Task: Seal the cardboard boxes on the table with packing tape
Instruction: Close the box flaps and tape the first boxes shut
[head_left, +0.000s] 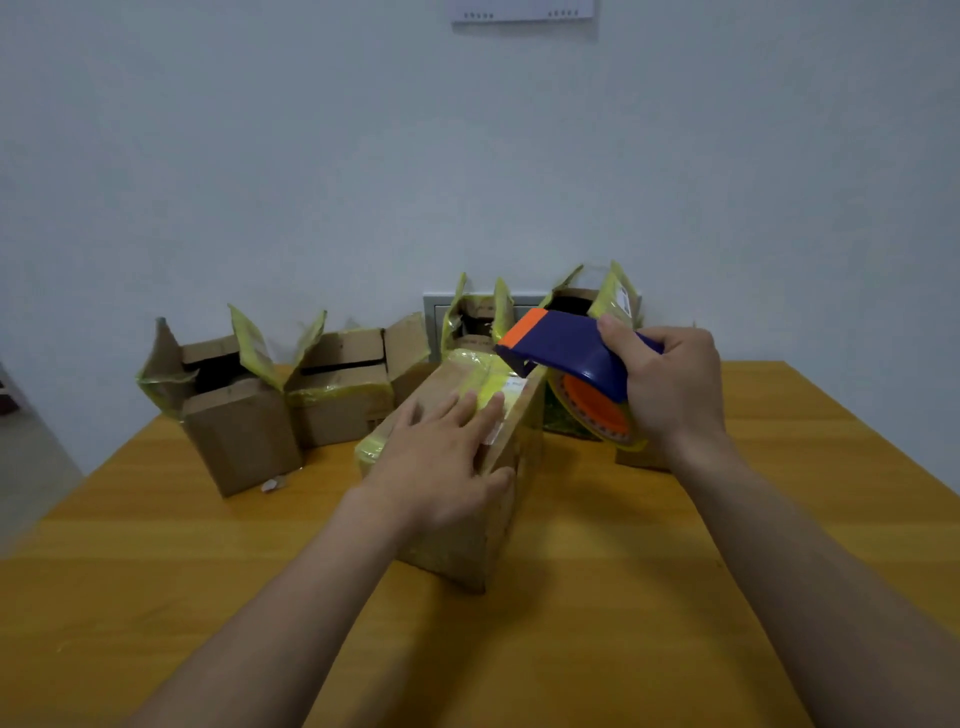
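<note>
Table (623, 597), cardboard boxes (244, 436), perhaps a scrap (274, 484)

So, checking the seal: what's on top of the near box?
The left hand lies flat on the box, over yellowish tape; the dispenser is at its far edge. The seam beneath it is hidden.

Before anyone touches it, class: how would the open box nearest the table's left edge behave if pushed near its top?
The open box stands taller than wide, so it would probably tip rather than slide. Its raised flaps look creased and would likely flop. Weight is unclear: its contents are hidden.
</note>
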